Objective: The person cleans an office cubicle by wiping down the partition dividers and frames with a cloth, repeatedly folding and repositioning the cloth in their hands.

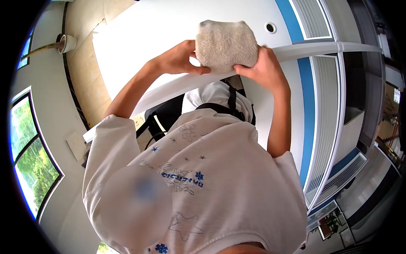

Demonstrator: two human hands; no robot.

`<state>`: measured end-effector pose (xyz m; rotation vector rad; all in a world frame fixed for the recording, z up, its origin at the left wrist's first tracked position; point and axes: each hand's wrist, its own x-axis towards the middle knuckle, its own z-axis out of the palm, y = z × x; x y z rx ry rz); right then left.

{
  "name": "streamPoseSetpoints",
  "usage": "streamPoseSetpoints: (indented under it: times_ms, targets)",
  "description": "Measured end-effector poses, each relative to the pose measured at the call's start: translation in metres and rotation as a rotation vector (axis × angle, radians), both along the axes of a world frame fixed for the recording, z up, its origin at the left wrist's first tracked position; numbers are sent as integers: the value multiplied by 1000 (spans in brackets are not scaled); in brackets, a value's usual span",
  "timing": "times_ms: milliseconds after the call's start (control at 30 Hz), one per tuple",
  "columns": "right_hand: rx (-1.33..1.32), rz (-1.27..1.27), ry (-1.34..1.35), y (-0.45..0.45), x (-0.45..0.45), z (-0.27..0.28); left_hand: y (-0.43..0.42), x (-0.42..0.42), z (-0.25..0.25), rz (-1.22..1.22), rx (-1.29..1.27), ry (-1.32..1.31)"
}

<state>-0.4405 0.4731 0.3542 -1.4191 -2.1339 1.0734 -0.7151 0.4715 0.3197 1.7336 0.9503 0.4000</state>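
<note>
A folded beige fuzzy cloth [226,45] is held up over the white table [148,31], near its edge. On the cloth's left side, my left hand [182,59] grips the lower left corner, thumb on the near face. My right hand [261,67] holds the lower right side, its thumb pressed on the cloth's lower edge. The fingers behind the cloth are partly hidden.
A round cable hole [270,28] lies in the tabletop to the right. Blue and white panels [311,84] run along the right. A potted plant [67,43] stands on the floor at the upper left. A black bag or chair part [169,114] is below the table edge.
</note>
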Motion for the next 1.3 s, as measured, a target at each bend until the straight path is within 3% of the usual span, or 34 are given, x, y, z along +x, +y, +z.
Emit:
streamPoseSetpoints:
  times_ms: [167, 400, 633, 733, 933, 1033, 1300]
  targets:
    - [-153, 223, 139, 37, 8, -17, -1, 4, 4, 55, -116, 18]
    - [-239, 190, 102, 57, 30, -13, 21, 36, -2, 75, -91, 103]
    - [-166, 224, 180, 54, 29, -28, 14, 26, -1, 37, -72, 84]
    - [-162, 211, 80, 49, 16, -34, 5, 12, 4, 78, -99, 67]
    - [-40, 189, 261, 49, 28, -39, 24, 31, 2, 15, -14, 105]
    - [-170, 238, 326, 59, 35, -39, 32, 41, 7, -20, -68, 126]
    - [-68, 224, 155, 49, 18, -32, 16, 13, 4, -34, -30, 87]
